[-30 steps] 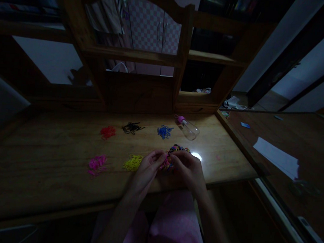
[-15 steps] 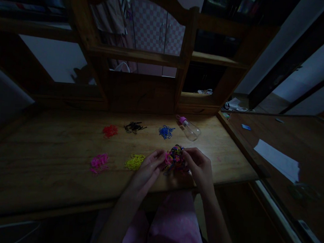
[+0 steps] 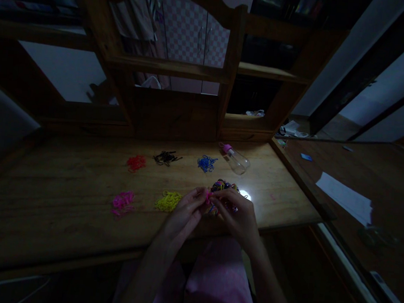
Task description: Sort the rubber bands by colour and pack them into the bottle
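My left hand (image 3: 186,212) pinches a small bunch of pink rubber bands (image 3: 208,197) between thumb and fingers. The thumb and forefinger of my right hand (image 3: 237,212) come together at that same bunch; whether a single band sits between them is too small to tell. Right behind my fingers lies a mixed pile of coloured rubber bands (image 3: 222,186), partly covered by my right hand. Sorted by colour on the desk are yellow bands (image 3: 168,201) beside my left hand, pink bands (image 3: 123,202), red bands (image 3: 136,163), black bands (image 3: 165,158) and blue bands (image 3: 206,163).
A clear bottle with a pink cap (image 3: 236,161) lies on its side at the back right of the wooden desk (image 3: 62,196). Wooden shelves (image 3: 170,68) rise behind. Lower at the right, a brown surface holds white paper (image 3: 345,198) and a small blue card (image 3: 306,157).
My right hand went right into the mixed pile, then returned left to meet my left hand at the pink bands. My left hand stayed nearly in place, keeping its pinch.
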Tool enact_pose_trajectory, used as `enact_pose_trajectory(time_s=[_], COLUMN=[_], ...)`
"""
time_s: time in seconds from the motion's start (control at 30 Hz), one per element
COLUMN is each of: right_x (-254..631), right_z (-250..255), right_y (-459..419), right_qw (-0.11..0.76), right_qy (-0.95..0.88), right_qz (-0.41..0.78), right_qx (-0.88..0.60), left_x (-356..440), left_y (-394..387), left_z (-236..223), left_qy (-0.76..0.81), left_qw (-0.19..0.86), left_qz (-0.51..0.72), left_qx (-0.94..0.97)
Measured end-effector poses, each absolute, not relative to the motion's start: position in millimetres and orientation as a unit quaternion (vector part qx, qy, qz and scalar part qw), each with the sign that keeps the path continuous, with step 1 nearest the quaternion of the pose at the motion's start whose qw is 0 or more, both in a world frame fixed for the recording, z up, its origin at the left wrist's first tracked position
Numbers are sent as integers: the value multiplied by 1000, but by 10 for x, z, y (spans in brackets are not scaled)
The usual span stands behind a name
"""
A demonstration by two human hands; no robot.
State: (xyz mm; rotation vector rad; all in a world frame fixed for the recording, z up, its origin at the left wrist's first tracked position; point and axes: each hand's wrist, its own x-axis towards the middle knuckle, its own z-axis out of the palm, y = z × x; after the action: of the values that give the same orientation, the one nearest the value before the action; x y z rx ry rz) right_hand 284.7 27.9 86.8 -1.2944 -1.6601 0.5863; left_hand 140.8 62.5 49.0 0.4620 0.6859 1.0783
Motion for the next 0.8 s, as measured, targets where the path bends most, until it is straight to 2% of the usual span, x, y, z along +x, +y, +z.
enact_pose_trajectory(time_s=[0.2, 0.3, 0.5, 0.63, 0.7, 0.8], right_x=[2921, 2993, 3088, 3088, 3066, 3025], right_z=[899, 904, 878, 844, 825, 801], right_y=[283, 273, 265, 290, 304, 314], right_qw=[481, 494, 503, 503, 501, 490], right_qy=[-643, -616, -594, -597, -599, -601], right_qz=[216, 193, 169, 175, 186, 215], right_qx=[-556, -583, -604, -600, -596, -593], left_x=[1351, 1219, 394, -331, -582, -746], left_y=[581, 515, 440, 472, 490, 498], left_z=[491, 561, 658, 527, 440, 353], left_qy=[331, 385, 590, 701, 714, 713], left_qw=[767, 707, 384, 168, 107, 72], left_qz=[499, 517, 472, 357, 289, 239], left_qx=[229, 291, 530, 594, 629, 655])
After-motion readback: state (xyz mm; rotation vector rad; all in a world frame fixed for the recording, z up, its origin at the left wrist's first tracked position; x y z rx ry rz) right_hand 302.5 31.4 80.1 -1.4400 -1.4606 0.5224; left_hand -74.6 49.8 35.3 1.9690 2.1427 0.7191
